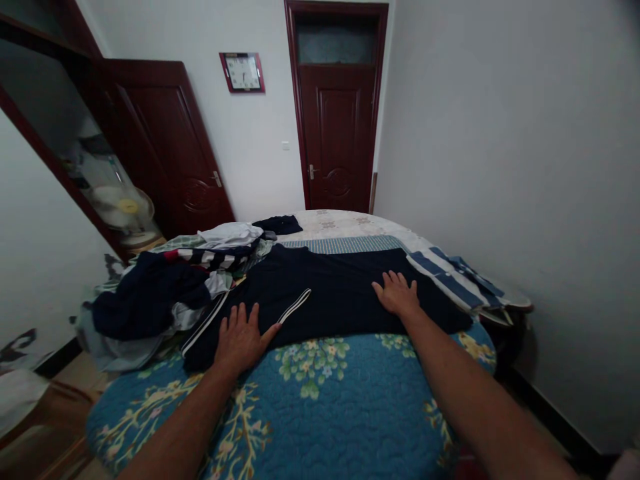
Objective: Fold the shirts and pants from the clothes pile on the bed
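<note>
Bare forearms [465,373] closest, reaching over blue floral quilted cover [320,427], the biggest item on the table. Next down: navy garment [335,287], laid out wide across the cover's far part, mostly flat, white double stripe along its left edge. Shirt or trousers, can't tell. Heaped laundry pile [150,293] just left of it, touching. Blue-and-white striped cloth [445,277] at its right end. Left hand [241,340] palm down on garment's near-left part, fingers spread, no grip. Right hand [397,295] same, right of center, fingers extended, nothing grasped. Smallest: striped trim [295,305] by left thumb.
</note>
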Tool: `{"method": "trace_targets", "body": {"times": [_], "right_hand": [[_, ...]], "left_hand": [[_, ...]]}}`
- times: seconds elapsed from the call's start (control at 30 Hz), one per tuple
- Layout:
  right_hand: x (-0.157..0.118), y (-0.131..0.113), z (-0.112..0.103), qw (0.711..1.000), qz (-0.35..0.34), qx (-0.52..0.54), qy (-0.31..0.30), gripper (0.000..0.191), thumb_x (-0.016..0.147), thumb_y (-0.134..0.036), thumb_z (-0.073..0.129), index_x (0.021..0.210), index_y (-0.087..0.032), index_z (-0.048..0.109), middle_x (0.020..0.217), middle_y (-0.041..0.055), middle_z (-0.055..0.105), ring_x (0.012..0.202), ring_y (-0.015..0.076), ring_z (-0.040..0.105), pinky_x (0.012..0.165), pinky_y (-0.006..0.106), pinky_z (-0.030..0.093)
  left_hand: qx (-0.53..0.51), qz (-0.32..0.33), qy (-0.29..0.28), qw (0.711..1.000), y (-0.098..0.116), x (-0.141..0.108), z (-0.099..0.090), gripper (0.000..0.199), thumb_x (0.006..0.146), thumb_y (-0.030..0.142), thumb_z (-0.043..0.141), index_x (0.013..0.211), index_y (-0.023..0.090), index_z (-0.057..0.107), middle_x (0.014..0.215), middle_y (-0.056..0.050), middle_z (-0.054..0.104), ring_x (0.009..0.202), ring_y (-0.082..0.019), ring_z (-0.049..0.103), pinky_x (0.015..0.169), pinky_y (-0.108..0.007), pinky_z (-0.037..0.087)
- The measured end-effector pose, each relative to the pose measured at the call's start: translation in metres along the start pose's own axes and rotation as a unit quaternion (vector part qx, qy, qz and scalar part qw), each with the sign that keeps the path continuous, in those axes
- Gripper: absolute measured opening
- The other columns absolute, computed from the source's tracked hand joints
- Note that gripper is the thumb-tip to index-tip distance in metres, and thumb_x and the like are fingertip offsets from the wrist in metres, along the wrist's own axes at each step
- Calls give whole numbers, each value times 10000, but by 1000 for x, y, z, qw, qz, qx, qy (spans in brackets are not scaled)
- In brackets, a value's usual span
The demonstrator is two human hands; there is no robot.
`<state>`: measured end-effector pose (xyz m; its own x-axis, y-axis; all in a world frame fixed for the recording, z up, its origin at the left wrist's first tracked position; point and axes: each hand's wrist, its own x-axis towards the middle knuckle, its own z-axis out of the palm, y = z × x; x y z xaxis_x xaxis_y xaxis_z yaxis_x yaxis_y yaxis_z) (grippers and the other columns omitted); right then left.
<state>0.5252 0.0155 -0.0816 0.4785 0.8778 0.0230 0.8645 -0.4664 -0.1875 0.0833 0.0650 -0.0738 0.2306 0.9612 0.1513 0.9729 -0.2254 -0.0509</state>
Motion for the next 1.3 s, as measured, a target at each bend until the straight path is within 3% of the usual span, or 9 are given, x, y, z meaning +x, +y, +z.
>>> {"method": "trace_targets", "body": {"times": [0.3, 0.5, 0.7, 0.83, 0.93, 1.07, 1.17, 1.3], "right_hand": [[7, 2, -1, 1000, -6, 21, -9, 801, 1067, -642, 239, 1687, -146, 343, 1773, 147, 230, 1634, 376, 150, 1274, 687, 94], [16, 6, -7, 999, -15, 33, -26, 821, 1054, -673, 249, 1701, -173, 317, 1781, 136, 209, 1644, 368, 115, 1289, 655, 49], [23, 15, -8, 999, 3, 31, -9, 835, 1054, -660, 244, 1692, -128, 332, 1769, 161, 236, 1638, 373, 144, 1301, 602, 73], [24, 16, -5, 999, 23, 23, 9, 820, 1059, -632, 260, 1676, -101, 361, 1752, 179, 275, 1625, 369, 187, 1301, 586, 104], [22, 15, -5, 999, 22, 16, 17, 789, 1062, -611, 299, 1654, -100, 406, 1739, 180, 307, 1619, 380, 201, 1294, 611, 121], [20, 3, -9, 997, -38, 16, 63, 654, 1087, -482, 309, 1622, -137, 459, 1732, 144, 343, 1626, 320, 205, 1304, 603, 94], [24, -14, -13, 991, -114, 31, 59, 587, 1100, -408, 295, 1602, -178, 492, 1718, 111, 385, 1611, 267, 262, 1308, 536, 160], [42, -33, -10, 981, -187, 35, -25, 579, 1110, -489, 323, 1618, -261, 480, 1726, 66, 381, 1603, 269, 292, 1290, 520, 236]], "left_hand": [[16, 1, -3, 1000, -1, 2, 1, 1036, 932, 837, 346, 1668, 110, 390, 1715, -264, 347, 1614, -439, 271, 1268, -585, 250], [43, 3, -2, 999, -8, 7, 7, 991, 941, 777, 349, 1670, 106, 384, 1716, -255, 352, 1612, -429, 281, 1264, -574, 265], [44, 7, -4, 999, -11, 11, 13, 997, 936, 764, 334, 1663, 84, 391, 1716, -270, 342, 1606, -445, 285, 1259, -600, 264], [39, 8, -51, 998, -13, 17, 1, 929, 942, 719, 351, 1649, 122, 434, 1705, -246, 380, 1593, -456, 307, 1242, -664, 259], [22, 36, -82, 996, -13, 35, -16, 752, 1010, 599, 257, 1576, 200, 551, 1623, -183, 531, 1533, -429, 428, 1229, -701, 260], [-29, 99, -19, 994, -2, 76, -25, 722, 1031, 539, 267, 1557, 136, 554, 1609, -183, 547, 1510, -365, 474, 1243, -571, 347], [-58, 138, -5, 989, 14, 109, -18, 688, 1030, 500, 323, 1576, 138, 534, 1636, -162, 521, 1537, -337, 448, 1263, -497, 348], [-69, 131, -36, 988, 28, 138, 4, 693, 1034, 511, 350, 1625, 172, 478, 1676, -162, 467, 1551, -358, 427, 1251, -517, 355]]}}
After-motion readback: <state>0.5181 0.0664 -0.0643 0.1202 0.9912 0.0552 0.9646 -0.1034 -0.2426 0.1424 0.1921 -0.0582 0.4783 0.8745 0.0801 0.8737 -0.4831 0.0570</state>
